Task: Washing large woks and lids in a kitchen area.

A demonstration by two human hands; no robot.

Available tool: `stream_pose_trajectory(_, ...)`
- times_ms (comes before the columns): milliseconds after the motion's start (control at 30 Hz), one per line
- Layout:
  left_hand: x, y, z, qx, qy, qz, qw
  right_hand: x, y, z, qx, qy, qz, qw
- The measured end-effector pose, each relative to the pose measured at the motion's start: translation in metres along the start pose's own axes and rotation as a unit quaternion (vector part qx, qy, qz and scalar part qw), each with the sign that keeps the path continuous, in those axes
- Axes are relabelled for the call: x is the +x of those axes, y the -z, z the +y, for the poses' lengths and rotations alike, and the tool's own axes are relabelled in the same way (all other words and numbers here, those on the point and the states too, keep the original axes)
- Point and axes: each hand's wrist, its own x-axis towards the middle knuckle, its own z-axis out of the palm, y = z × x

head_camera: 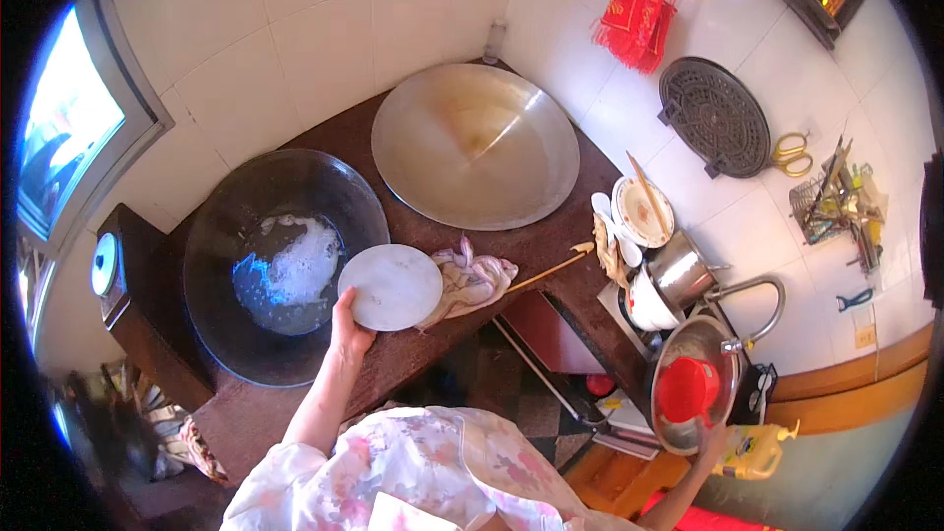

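My left hand (352, 326) grips the lower left rim of a round, pale plate or lid (392, 287). This disc overlaps the right edge of a large dark wok (214, 265), in which foamy liquid (302, 258) lies. Against the disc's right side is a crumpled cloth (476, 276) on the counter. Far to the right, my right hand (709, 436) is at the near edge of a metal basin (667, 424), touching a red plastic bowl or scoop (687, 389) inside it. How its fingers close is hard to see.
A wide metal wok (476, 147) is set into the brown counter (590, 295) at the back. Stacked dishes (641, 212), a steel pot (680, 271) and a curved faucet (774, 295) stand at the right. A yellow jug (752, 451) is beside the basin. A thin stick (549, 271) lies on the counter.
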Motion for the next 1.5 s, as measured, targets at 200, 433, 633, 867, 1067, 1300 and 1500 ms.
stream_pose_trajectory(200,-0.004,0.011,0.01,-0.032,-0.015,0.003,0.999,0.008,-0.016,-0.027,0.461,-0.202,-0.199,0.841)
stream_pose_trajectory(433,-0.021,0.018,0.03,-0.125,-0.01,-0.004,0.992,0.007,0.049,-0.073,0.134,-0.082,0.089,0.984)
stream_pose_trajectory(633,-0.002,0.044,0.037,-0.162,-0.045,0.028,0.985,0.01,0.021,-0.01,0.28,-0.235,-0.013,0.931)
stream_pose_trajectory(867,0.003,0.065,0.041,-0.214,-0.022,0.008,0.977,-0.029,0.015,-0.049,0.066,-0.11,0.038,0.991)
stream_pose_trajectory(1067,-0.004,0.076,0.055,-0.26,-0.034,0.023,0.965,0.005,-0.029,-0.044,0.248,-0.093,0.043,0.963)
stream_pose_trajectory(1300,0.016,0.101,0.078,-0.348,-0.069,0.047,0.934,0.064,-0.006,-0.087,0.534,-0.097,-0.027,0.84)
stream_pose_trajectory(1500,0.067,0.151,0.099,-0.387,-0.096,0.064,0.915,0.042,0.09,-0.171,0.677,-0.112,-0.073,0.724)
